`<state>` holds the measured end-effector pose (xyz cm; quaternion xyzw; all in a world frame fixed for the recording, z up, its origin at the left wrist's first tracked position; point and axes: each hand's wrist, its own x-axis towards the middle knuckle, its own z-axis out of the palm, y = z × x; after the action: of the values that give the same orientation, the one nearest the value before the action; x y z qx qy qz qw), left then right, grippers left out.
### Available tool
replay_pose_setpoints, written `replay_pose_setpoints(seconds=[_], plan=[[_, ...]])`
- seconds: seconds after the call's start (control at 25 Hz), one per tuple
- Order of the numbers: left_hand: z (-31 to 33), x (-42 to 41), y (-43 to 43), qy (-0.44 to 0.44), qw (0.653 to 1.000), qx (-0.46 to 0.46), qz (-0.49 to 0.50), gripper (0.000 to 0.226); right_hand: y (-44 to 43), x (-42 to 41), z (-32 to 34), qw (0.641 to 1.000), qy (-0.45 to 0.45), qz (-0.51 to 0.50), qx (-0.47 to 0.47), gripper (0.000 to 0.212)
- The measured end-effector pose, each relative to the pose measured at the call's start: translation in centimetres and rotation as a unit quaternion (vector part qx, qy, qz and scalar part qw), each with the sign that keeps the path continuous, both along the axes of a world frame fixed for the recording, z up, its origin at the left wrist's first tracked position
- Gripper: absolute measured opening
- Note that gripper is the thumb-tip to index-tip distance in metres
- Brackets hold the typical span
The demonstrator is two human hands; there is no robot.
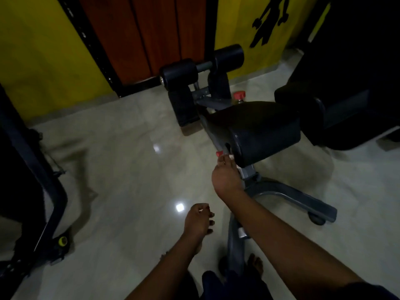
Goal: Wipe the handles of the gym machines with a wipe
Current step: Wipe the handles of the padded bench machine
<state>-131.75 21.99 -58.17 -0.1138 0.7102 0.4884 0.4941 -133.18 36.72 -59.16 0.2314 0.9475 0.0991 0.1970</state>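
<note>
Closest to the camera were the person's two bare forearms coming up from the bottom edge, with a bare foot (256, 266) on the pale tiled floor (129, 169) just below them. The left hand (199, 220) hung loose over the floor, fingers half curled and not gripping anything I could make out, nails painted red. The right hand (226, 176) was stretched out further, up against the near end of the black seat pad (259, 131) of the bench. Its fingers were bunched together around a little bit of something whitish, probably the wipe (232, 156), though it was so dim and small I honestly couldn't swear to it. It was right at the pad's lower corner, next to the grey frame (287, 195) of the bench.

The frame's curved foot ran off to the right and ended in a small black wheel (317, 219). At the far end of the bench were two black foam rollers (203, 66) on a grey bar, near a brown wooden door (140, 35) set in a yellow wall (43, 50). A bottle with a red cap (239, 96) stood on the floor just behind the seat pad. Another dark padded machine (335, 105) sat to the right, and a black metal frame (43, 180) took up the left edge.
</note>
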Motion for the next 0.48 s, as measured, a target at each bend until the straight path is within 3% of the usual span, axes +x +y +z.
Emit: replay_pose_setpoints(seconds=[0.28,0.48], plan=[[2.5,-12.0,-1.7,0.079,0.993,0.021,-0.081,0.019,-0.1,-2.8,0.2,0.996,-0.018,-0.056,0.071,0.061],[3.9,-15.1,1.5,0.092,0.986,0.041,-0.134,0.021,-2.1,0.1,-0.5,0.997,0.007,-0.029,0.074,0.046]])
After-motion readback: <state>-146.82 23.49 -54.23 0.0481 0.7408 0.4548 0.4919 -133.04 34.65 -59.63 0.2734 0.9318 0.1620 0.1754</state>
